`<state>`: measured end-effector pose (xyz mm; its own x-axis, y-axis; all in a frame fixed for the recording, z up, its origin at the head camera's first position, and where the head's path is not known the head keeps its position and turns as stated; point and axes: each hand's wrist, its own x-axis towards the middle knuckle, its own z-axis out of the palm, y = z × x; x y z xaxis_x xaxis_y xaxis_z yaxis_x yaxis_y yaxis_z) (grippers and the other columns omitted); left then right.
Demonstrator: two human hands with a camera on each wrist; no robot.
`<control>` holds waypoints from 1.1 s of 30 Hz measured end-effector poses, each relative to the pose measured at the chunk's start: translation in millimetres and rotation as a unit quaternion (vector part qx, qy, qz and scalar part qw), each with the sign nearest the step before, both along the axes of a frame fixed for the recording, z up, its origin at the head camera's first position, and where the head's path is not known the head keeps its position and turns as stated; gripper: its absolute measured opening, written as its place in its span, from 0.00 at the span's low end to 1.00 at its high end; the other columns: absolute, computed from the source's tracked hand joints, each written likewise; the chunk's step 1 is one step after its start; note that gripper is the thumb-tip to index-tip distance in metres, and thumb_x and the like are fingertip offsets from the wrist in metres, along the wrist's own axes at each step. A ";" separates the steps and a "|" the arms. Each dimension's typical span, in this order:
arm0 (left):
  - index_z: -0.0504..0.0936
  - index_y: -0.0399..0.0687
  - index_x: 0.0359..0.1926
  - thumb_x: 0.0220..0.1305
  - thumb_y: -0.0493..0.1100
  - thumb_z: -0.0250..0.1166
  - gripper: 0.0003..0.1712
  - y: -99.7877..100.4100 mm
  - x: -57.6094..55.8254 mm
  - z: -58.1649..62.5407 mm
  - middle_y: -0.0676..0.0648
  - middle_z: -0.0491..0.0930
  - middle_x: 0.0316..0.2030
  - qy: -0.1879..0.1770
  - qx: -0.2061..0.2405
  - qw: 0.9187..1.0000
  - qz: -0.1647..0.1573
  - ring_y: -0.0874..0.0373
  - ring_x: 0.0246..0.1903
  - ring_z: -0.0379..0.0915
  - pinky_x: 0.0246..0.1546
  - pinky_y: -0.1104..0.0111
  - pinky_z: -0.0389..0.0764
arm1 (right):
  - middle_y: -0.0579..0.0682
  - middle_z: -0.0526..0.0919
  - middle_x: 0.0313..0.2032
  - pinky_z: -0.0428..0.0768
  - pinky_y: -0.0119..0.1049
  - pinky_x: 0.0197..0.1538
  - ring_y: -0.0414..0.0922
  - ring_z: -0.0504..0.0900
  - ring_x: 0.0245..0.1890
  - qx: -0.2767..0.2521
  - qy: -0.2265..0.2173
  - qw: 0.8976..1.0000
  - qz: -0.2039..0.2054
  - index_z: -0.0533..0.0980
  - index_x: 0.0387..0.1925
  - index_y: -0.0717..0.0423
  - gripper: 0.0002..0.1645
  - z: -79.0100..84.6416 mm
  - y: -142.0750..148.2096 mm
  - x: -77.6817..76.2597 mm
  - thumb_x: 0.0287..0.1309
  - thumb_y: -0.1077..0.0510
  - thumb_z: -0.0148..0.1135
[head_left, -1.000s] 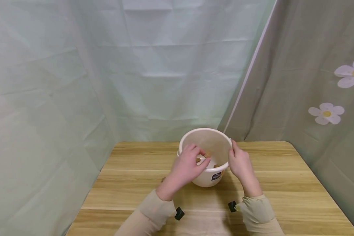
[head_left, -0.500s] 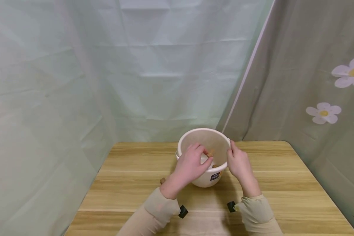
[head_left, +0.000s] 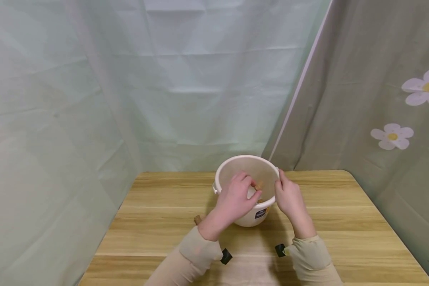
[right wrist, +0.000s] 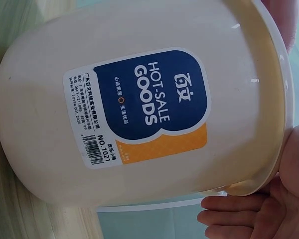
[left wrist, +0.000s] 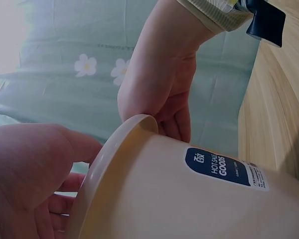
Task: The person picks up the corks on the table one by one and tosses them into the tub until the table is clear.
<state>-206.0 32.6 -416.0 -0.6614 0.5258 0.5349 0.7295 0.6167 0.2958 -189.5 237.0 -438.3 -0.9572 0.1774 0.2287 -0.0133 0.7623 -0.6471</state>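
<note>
A cream plastic bucket (head_left: 244, 220) stands on the table, its blue label (right wrist: 154, 97) reading "HOT-SALE GOODS". My left hand (head_left: 236, 198) reaches over the near rim into it, thumb and forefinger pinching a small brown cork-like piece (head_left: 259, 186). In the left wrist view the fingers of my left hand (left wrist: 30, 174) pass behind the rim, so the piece is hidden there. My right hand (head_left: 289, 194) grips the rim at the right side, fingers outside the wall in the right wrist view. Another brown piece (head_left: 261, 201) shows inside the bucket, just behind the near rim.
One more brown piece (head_left: 198, 219) lies on the wooden table (head_left: 146, 234), left of the bucket beside my left wrist. The bucket's handle joint (head_left: 215, 188) sticks out at its left side. Pale curtains (head_left: 200, 99) hang behind the table.
My left hand has shifted right inside the bucket, the pinched brown piece moving along with it. The brown piece on the table shows more. My right hand keeps its hold on the rim.
</note>
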 end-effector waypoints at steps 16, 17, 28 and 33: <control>0.87 0.43 0.48 0.71 0.55 0.73 0.20 3.8 2.2 -0.6 0.47 0.86 0.47 0.000 -0.037 0.999 -0.008 0.43 0.70 0.73 0.77 0.58 0.65 | 0.75 0.73 0.68 0.74 0.69 0.67 0.73 0.75 0.65 0.002 0.007 1.000 -0.001 0.60 0.80 0.69 0.34 -2.8 -0.4 -2.1 0.83 0.54 0.38; 0.87 0.43 0.48 0.71 0.54 0.73 0.19 3.6 2.1 -0.7 0.47 0.86 0.47 0.001 -0.033 0.999 -0.011 0.43 0.70 0.73 0.77 0.58 0.65 | 0.75 0.73 0.68 0.74 0.69 0.67 0.73 0.75 0.65 0.001 0.007 1.000 -0.001 0.60 0.80 0.69 0.34 -3.0 -0.2 -2.4 0.83 0.54 0.38; 0.86 0.43 0.48 0.70 0.52 0.74 0.18 1.3 3.9 -1.2 0.47 0.85 0.46 0.012 -0.017 1.000 -0.019 0.41 0.68 0.75 0.76 0.57 0.68 | 0.74 0.72 0.69 0.73 0.68 0.69 0.72 0.74 0.67 -0.004 -0.004 1.000 0.001 0.59 0.81 0.69 0.34 -0.7 -0.5 -1.1 0.83 0.54 0.38; 0.86 0.44 0.48 0.70 0.52 0.74 0.17 -0.9 6.3 0.5 0.46 0.86 0.49 0.001 -0.007 1.000 -0.016 0.41 0.69 0.74 0.76 0.57 0.67 | 0.74 0.71 0.69 0.73 0.68 0.69 0.73 0.74 0.67 -0.003 -0.010 1.000 0.000 0.58 0.81 0.68 0.34 1.3 -0.4 0.1 0.84 0.54 0.37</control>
